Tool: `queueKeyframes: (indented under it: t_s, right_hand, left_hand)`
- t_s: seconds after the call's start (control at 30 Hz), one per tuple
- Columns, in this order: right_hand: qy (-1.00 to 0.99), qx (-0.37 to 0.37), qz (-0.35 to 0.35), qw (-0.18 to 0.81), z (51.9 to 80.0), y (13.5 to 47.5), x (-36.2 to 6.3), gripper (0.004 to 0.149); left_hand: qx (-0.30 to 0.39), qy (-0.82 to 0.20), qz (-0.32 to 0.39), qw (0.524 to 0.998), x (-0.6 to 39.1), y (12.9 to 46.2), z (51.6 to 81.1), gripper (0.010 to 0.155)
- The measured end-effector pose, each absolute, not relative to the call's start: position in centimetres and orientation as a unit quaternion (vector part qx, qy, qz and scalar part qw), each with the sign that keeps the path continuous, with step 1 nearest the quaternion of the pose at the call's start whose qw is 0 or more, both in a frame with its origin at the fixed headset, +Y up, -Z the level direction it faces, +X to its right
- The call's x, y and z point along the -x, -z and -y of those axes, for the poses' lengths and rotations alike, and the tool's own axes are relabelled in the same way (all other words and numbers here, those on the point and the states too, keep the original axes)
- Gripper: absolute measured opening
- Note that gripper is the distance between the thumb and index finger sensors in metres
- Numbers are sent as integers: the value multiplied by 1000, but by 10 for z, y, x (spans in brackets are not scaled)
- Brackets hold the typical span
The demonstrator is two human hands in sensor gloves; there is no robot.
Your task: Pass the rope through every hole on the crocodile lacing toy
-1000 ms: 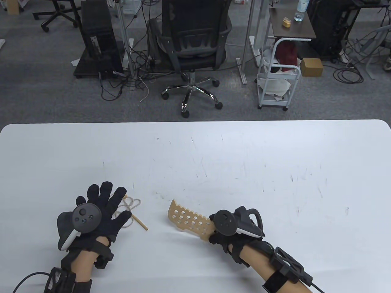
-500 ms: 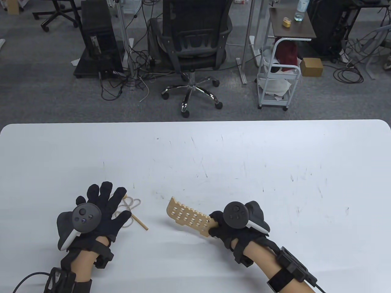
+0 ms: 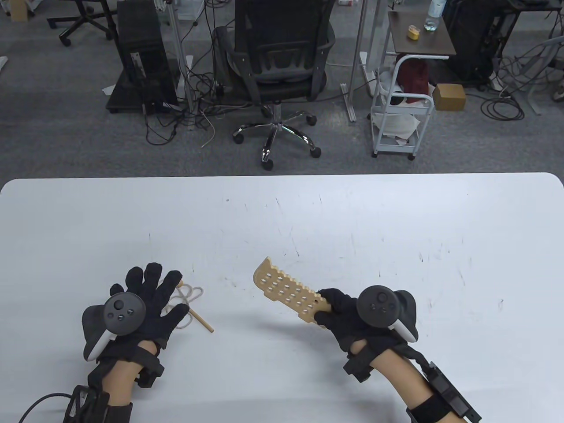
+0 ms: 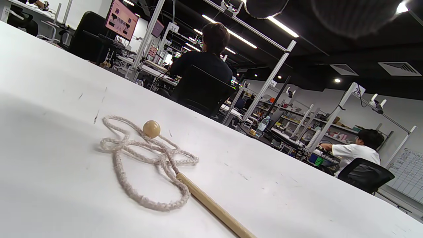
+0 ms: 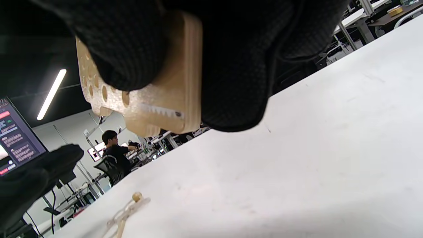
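right now r hand (image 3: 348, 315) grips the wooden crocodile board (image 3: 288, 293) by one end, lifted off the table (image 3: 352, 220). l hand (image 3: 145, 299) lies w/ fingers spread over the rope (image 4: 145, 158), holding nothing; rope's wooden needle (image 4: 211, 205) and bead (image 4: 151, 128) on the table beside it.

Pale tan wooden crocodile board (image 3: 288, 294) dotted with rows of holes; off-white braided rope (image 4: 145, 162); black gloves; white scuffed table (image 3: 352, 229)
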State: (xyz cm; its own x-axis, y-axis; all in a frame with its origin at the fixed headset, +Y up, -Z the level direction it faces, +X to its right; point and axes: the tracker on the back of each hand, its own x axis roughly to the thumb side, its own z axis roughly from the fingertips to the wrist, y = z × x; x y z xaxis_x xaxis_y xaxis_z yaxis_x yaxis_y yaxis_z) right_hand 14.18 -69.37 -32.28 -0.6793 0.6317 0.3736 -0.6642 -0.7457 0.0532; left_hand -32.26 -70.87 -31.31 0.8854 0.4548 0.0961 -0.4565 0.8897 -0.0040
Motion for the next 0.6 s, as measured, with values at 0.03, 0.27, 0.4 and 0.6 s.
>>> queueKeyframes:
  t_s: [0.03, 0.27, 0.4, 0.6]
  right_hand:
    - [-913, -186, 48, 360, 691, 322, -145, 49]
    - [-888, -172, 86, 417, 678, 316, -173, 48]
    - [-876, -174, 102, 438, 681, 314, -182, 48]
    - [-868, -172, 122, 449, 692, 313, -189, 48]
  left_hand:
    - [-9, -235, 47, 971, 323, 313, 709, 75]
    - [-5, -236, 41, 971, 324, 313, 710, 75]
    - [-6, -237, 39, 971, 325, 313, 709, 75]
    - [-4, -237, 34, 971, 326, 313, 709, 74]
